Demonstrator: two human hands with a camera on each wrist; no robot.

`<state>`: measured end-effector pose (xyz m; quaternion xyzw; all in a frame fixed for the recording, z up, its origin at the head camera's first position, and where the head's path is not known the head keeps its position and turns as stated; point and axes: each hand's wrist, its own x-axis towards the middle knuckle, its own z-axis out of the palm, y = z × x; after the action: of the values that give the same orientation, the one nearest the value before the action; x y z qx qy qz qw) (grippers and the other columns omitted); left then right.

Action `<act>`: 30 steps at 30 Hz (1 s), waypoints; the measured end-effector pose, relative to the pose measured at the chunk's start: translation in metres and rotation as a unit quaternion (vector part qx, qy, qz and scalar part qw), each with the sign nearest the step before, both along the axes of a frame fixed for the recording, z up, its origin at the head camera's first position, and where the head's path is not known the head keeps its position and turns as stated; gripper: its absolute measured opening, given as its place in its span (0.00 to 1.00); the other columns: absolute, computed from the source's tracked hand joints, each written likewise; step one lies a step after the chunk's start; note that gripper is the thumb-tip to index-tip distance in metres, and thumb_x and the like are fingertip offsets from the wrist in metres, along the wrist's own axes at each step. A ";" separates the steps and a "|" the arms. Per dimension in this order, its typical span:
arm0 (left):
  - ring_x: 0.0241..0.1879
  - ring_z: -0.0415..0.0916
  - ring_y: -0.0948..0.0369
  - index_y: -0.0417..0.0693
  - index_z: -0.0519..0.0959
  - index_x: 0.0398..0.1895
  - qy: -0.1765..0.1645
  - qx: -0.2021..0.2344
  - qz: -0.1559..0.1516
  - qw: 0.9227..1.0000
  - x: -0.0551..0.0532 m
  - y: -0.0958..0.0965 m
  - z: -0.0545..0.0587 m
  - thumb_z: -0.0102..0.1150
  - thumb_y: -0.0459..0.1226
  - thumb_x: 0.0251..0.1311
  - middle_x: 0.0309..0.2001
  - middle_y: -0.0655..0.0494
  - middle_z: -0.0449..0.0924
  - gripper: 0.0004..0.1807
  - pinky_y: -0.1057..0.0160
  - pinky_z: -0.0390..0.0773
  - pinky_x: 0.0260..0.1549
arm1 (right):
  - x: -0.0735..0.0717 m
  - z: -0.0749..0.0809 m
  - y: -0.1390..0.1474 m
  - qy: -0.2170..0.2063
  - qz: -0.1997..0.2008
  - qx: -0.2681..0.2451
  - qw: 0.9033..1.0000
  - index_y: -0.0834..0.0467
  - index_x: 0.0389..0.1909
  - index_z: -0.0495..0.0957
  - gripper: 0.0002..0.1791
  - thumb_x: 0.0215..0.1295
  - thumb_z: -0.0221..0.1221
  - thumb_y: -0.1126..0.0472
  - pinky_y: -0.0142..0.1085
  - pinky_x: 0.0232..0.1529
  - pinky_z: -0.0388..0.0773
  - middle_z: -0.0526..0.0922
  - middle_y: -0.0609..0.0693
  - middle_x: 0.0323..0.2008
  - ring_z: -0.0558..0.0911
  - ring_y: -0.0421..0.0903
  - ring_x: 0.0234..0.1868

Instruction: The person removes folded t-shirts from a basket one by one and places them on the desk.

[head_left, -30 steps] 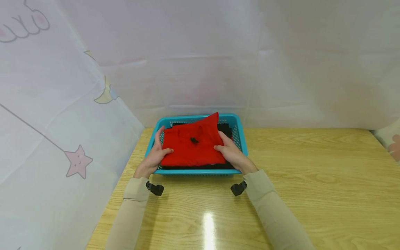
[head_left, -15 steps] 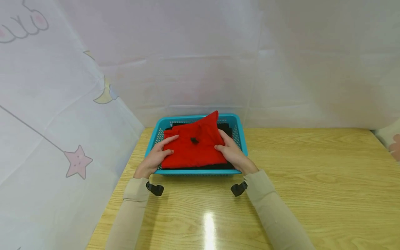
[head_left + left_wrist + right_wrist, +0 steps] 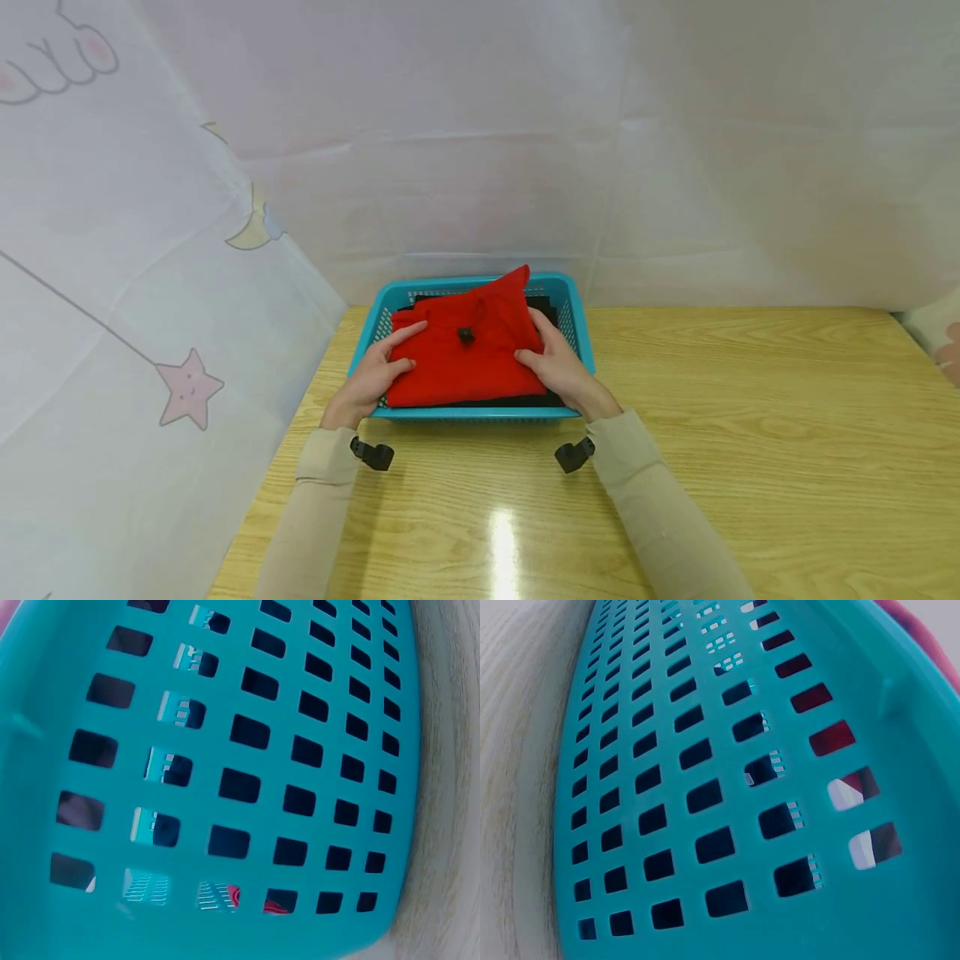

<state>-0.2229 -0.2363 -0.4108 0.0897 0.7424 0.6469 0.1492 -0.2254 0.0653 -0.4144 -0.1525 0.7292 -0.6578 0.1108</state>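
My right grip (image 3: pixel 561 363) pinches the right edge of a folded red cloth (image 3: pixel 457 367), while my left grip (image 3: pixel 373 372), spread apart, rests on its opposite side. Below both, black fabric (image 3: pixel 536 401) lies under it inside a rectangular turquoise plastic lattice basket (image 3: pixel 472 413) on the yellowish wood-grain surface (image 3: pixel 787 417)

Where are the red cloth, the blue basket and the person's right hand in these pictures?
Red cloth (image 3: pixel 461 367): head view, on its flat middle.
Blue basket (image 3: pixel 480 412): head view, on its near rim.
Right hand (image 3: pixel 558 361): head view, on the middle of the hand.
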 end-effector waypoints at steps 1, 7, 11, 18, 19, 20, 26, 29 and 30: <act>0.38 0.75 0.63 0.61 0.62 0.73 0.001 0.002 0.000 1.000 0.000 0.000 0.000 0.43 0.27 0.68 0.67 0.49 0.63 0.32 0.69 0.78 0.34 | 0.000 0.000 0.000 -0.001 0.002 -0.002 1.000 0.47 0.73 0.52 0.35 0.68 0.51 0.67 0.42 0.48 0.77 0.66 0.53 0.64 0.73 0.55 0.54; 0.43 0.75 0.62 0.61 0.60 0.73 0.000 0.036 -0.001 0.999 0.003 0.000 0.003 0.43 0.26 0.67 0.67 0.49 0.63 0.34 0.68 0.79 0.35 | 0.002 0.003 0.001 -0.015 0.001 -0.030 0.999 0.48 0.71 0.54 0.35 0.66 0.52 0.67 0.42 0.44 0.79 0.69 0.56 0.60 0.74 0.54 0.50; 0.45 0.74 0.62 0.59 0.59 0.74 0.000 0.061 -0.006 0.998 0.005 0.000 0.005 0.43 0.26 0.67 0.68 0.49 0.61 0.33 0.68 0.80 0.35 | 0.003 0.005 0.002 -0.027 -0.004 -0.054 0.998 0.49 0.70 0.55 0.34 0.64 0.53 0.67 0.42 0.43 0.80 0.70 0.58 0.58 0.75 0.54 0.51; 0.52 0.72 0.59 0.59 0.58 0.75 0.006 0.061 -0.009 0.998 0.004 0.000 0.006 0.46 0.30 0.70 0.72 0.52 0.55 0.32 0.65 0.81 0.40 | 0.004 0.007 0.000 -0.052 -0.011 -0.052 0.997 0.48 0.70 0.54 0.35 0.65 0.57 0.61 0.43 0.47 0.80 0.71 0.57 0.59 0.75 0.54 0.53; 0.52 0.72 0.59 0.59 0.58 0.75 0.011 0.054 -0.008 0.998 0.004 0.000 0.007 0.46 0.30 0.70 0.73 0.53 0.55 0.32 0.65 0.81 0.41 | 0.004 0.007 0.000 -0.056 -0.012 -0.050 0.997 0.49 0.70 0.53 0.36 0.65 0.58 0.60 0.44 0.47 0.80 0.70 0.58 0.59 0.75 0.54 0.54; 0.52 0.72 0.59 0.60 0.58 0.75 0.014 0.048 -0.006 0.999 0.004 0.000 0.008 0.46 0.31 0.70 0.73 0.54 0.54 0.31 0.65 0.81 0.41 | 0.004 0.007 0.000 -0.060 -0.011 -0.048 0.997 0.50 0.71 0.52 0.36 0.65 0.59 0.59 0.44 0.48 0.80 0.70 0.58 0.60 0.76 0.53 0.54; 0.52 0.73 0.56 0.66 0.58 0.74 0.032 0.021 -0.011 0.999 0.006 0.002 0.017 0.49 0.35 0.70 0.72 0.57 0.56 0.31 0.62 0.82 0.41 | 0.004 0.006 0.003 -0.089 -0.013 -0.097 0.991 0.51 0.69 0.54 0.34 0.66 0.59 0.56 0.44 0.48 0.80 0.72 0.54 0.58 0.78 0.48 0.52; 0.55 0.71 0.55 0.67 0.58 0.74 0.032 0.035 -0.017 0.999 0.007 0.006 0.020 0.49 0.35 0.70 0.72 0.57 0.56 0.31 0.61 0.82 0.42 | 0.006 0.006 0.007 -0.108 -0.010 -0.146 0.983 0.53 0.64 0.60 0.28 0.67 0.57 0.57 0.42 0.48 0.80 0.75 0.50 0.53 0.79 0.46 0.50; 0.56 0.70 0.55 0.67 0.57 0.74 0.033 0.040 -0.017 0.999 0.008 0.008 0.021 0.49 0.35 0.70 0.72 0.56 0.55 0.32 0.61 0.82 0.42 | 0.006 0.006 0.008 -0.116 -0.007 -0.159 0.980 0.53 0.63 0.61 0.26 0.67 0.56 0.57 0.42 0.48 0.80 0.75 0.48 0.52 0.79 0.45 0.49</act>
<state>-0.2152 -0.2284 -0.3895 0.1291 0.7190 0.6701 0.1321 -0.2189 0.0733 -0.4087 -0.0860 0.5986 -0.7792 0.1645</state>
